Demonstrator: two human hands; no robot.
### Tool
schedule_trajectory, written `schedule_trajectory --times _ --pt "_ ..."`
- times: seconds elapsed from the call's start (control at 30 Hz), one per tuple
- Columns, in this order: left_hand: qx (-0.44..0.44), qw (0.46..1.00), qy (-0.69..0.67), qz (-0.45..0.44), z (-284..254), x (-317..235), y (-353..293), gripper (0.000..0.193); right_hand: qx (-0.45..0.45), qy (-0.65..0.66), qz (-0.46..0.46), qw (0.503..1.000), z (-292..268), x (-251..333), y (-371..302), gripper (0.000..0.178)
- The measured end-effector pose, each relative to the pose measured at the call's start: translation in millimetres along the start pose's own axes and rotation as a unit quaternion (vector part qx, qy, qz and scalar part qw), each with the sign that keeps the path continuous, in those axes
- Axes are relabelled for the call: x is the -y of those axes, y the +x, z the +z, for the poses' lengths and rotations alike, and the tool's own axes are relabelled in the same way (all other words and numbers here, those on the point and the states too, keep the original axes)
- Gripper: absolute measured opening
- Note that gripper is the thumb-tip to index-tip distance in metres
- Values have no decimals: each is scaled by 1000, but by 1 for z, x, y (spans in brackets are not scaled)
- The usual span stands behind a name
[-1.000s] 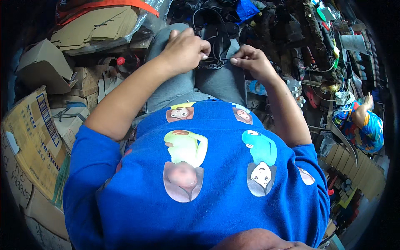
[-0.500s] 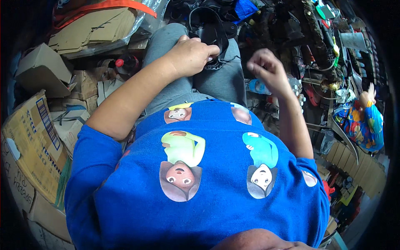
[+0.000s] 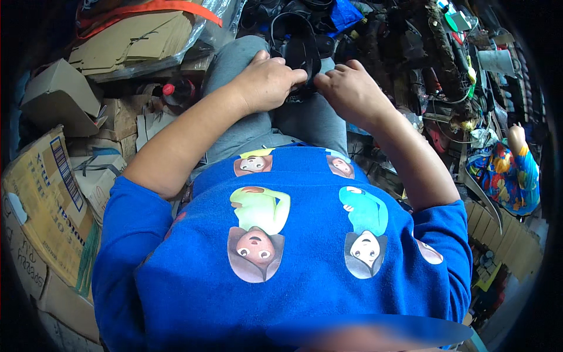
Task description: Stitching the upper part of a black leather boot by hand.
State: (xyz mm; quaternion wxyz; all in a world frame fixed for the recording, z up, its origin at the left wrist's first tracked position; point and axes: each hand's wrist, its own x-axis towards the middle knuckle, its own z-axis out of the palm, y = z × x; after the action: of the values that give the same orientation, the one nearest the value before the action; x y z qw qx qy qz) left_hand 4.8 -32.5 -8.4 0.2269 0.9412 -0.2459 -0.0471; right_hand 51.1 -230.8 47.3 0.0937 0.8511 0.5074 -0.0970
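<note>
The right hand [image 3: 355,94] has come back. Half a second ago it was off to the right, away from the black thing [image 3: 299,50] with the big loop. Now it is just beside it, with its fingers curled; I cannot tell if they hold anything. The left hand [image 3: 270,83] is in nearly the same spot, closed on the near edge of the black thing.

The black thing sits on the person's gray legs [image 3: 305,120], and its far end comes up to a dark pile. The two hands are close together. Between the arms, the tops of the legs are bare. A bottle [image 3: 179,92] with a red cap is near the left leg.

On the left are flat cardboard [image 3: 132,41] and an open box [image 3: 61,100]. A blue bag [image 3: 346,16] is past the legs. On the right is a white cup [image 3: 495,61].
</note>
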Motion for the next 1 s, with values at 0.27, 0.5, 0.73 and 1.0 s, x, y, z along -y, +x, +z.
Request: schedule_trajectory --times 0.27,0.5,0.73,1.0 --pt "-51 992 95 60 -20 17 -44 18 -42 65 -22 997 23 -24 -14 16" --pt "-53 980 -140 -134 -68 57 -118 12 -64 293 178 937 47 -64 -71 7" --pt "-180 671 -713 97 -72 -20 -39 17 -257 867 52 424 5 -11 3 24" --pt "-82 995 -46 -36 -66 50 -102 13 -4 415 131 900 26 -27 -60 14"
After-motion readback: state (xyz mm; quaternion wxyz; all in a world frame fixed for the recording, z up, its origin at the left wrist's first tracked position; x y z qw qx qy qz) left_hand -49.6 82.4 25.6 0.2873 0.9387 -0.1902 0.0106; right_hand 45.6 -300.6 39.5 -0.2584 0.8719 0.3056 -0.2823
